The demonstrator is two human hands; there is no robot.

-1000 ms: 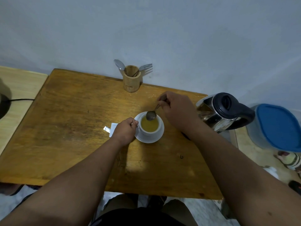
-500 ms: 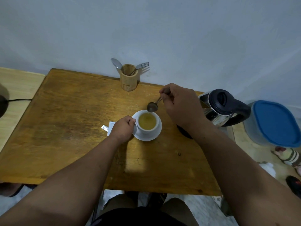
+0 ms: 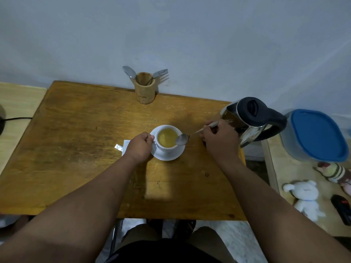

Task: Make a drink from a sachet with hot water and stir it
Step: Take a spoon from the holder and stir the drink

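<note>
1. Cable (image 3: 17,118): we log a black lead on the pale side surface, far out to the left of the left hand.

2. Table (image 3: 76,149): worn wooden top, carrying items 3 to 9.

3. Sachet (image 3: 121,148): a white torn packet lying flat on the wood, touching the outer edge of the left hand and partly hidden beneath it.

4. Left hand (image 3: 140,147): we find it curled shut at the cup's left side, fingers at the handle; the handle itself is covered, so we cannot tell how firmly it is pinched.

5. Utensil holder (image 3: 145,91): wooden pot beyond the left hand, at the table's far edge against the wall, with a spoon and a fork standing in it.

6. Cup (image 3: 168,138): white, upright, between the two hands, filled with a yellow-brown drink.

7. Saucer (image 3: 167,156): white, under the cup, its left rim meeting the left hand.

8. Teaspoon (image 3: 182,139): metal; the bowl lies over the cup's right rim, just left of the right hand, with the handle running up into that hand. We cannot tell whether the bowl touches the rim.

9. Right hand (image 3: 220,141): fingers closed on the teaspoon handle, to the right of the cup.

10. Kettle (image 3: 248,120): steel body, black lid and handle, just behind and to the right of the right hand.

11. Container (image 3: 317,135): blue-lidded, further right, off the table.

12. Soft toy (image 3: 305,198): white, on the floor, right of the right forearm.
</note>
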